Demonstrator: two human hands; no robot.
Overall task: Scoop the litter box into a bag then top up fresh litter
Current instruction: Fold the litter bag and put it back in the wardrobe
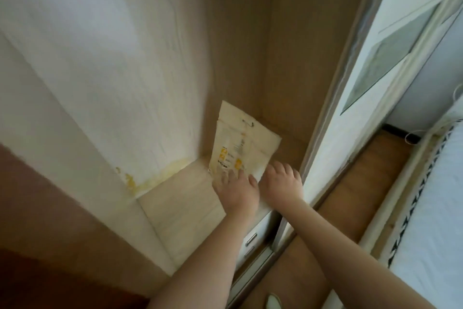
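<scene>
A cream litter bag [240, 143] with yellow markings stands upright on a pale shelf [180, 203] inside a wooden wardrobe, leaning into the back corner. My left hand [236, 189] lies on the bag's lower front with fingers spread against it. My right hand [280, 182] rests at the bag's lower right edge, fingers curled over toward it. Whether either hand has a firm grip is unclear because the frame is blurred. No litter box or scoop is in view.
A white panel [100, 70] forms the wardrobe's left wall, a sliding door frame [333, 108] runs along the right. Drawers with metal handles [250, 239] sit under the shelf. Wooden floor [350, 196] and a white bed [436, 221] lie to the right.
</scene>
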